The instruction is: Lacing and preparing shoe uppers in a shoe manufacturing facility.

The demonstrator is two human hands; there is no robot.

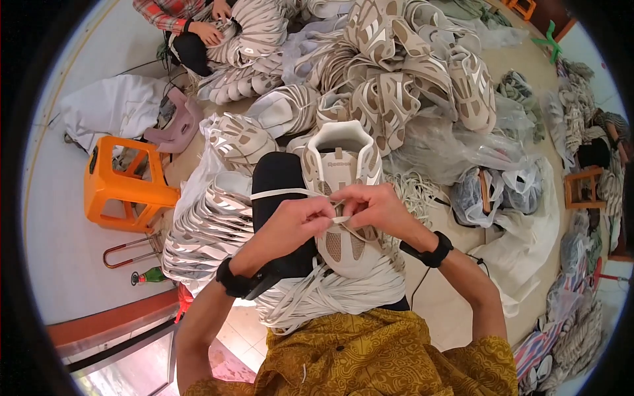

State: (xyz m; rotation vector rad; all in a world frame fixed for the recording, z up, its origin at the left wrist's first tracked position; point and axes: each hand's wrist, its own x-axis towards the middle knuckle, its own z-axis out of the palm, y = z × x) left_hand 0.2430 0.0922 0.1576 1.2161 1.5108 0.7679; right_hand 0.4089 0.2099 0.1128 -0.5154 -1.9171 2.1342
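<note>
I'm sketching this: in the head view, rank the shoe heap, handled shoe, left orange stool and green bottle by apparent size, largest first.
1. Shoe heap
2. Handled shoe and left orange stool: too close to rank, the shoe being nearer
3. Green bottle

the beige shoe [338, 175] sits toe toward me, and my left hand [308, 218] and right hand [378, 206] both pinch a pale lace [287, 192] right over it! loose laces [330, 294] bunch at the shoe's toe; stacked shoes [206, 231] fan out to its left, an orange stool [109, 179] farther left, a big shoe pile [389, 92] beyond its heel.
</note>
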